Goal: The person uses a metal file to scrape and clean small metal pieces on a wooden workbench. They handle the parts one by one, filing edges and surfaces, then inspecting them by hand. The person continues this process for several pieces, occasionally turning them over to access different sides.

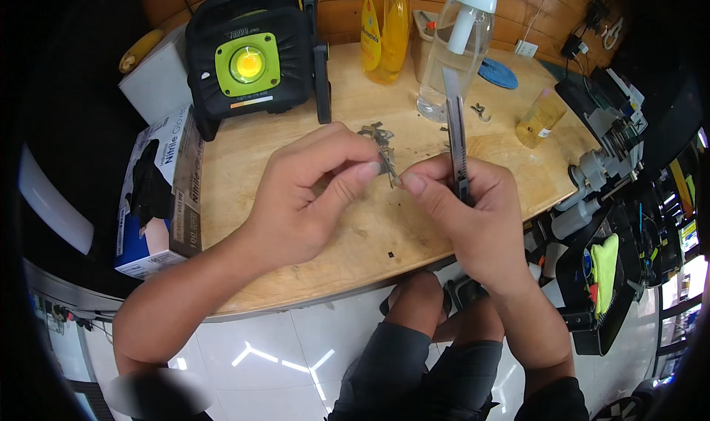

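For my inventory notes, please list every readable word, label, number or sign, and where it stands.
Places only, wording not copied:
Cardboard box: large lettering, readable.
Work light: small lettering on its front, partly readable.
Yellow bottle: lettering, partly visible.
Amber container: white label, too small to read.
Right-side gear: one small letter.
Slim tool in right hand: none readable.

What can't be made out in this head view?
All in the head view:
Small metal piece: partly covered by the left hand's fingertips.
Utility knife: lower end hidden in the right hand.
Tan container: largely hidden by the clear bottle.
Yellow-liquid bottle: top cut off by the upper edge.
Dark scraps: too small to identify.
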### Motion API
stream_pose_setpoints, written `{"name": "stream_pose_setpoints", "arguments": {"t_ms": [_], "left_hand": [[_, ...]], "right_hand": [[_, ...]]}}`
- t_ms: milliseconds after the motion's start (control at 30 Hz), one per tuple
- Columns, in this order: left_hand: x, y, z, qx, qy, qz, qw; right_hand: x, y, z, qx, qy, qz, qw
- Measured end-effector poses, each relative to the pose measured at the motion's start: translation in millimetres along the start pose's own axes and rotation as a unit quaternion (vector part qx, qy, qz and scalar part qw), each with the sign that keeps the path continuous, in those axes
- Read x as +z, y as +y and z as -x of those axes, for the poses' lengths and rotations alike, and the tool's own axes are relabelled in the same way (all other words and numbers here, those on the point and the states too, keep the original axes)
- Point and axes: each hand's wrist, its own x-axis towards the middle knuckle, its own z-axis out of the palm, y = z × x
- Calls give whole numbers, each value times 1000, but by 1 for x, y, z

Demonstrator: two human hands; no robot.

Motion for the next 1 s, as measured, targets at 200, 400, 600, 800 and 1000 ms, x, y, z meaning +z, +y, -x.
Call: {"name": "stream_pose_setpoints", "arguments": {"t_ms": [200,400,600,800,1000], "left_hand": [[0,0,0,60,5,6,998],[0,3,0,71,-2,11,997],[0,4,1,81,3,11,997],[-1,4,0,60,6,8,998],[-2,11,2,-73,-15,93,993]], "right_hand": [[5,-12,9,13,0,-43,999],[7,-21,18,20,-1,-33,999],[5,-26,18,78,-35,-85,993],[5,-20,15,80,-53,-106,990],[10,-11,13,48,-12,-95,994]]}}
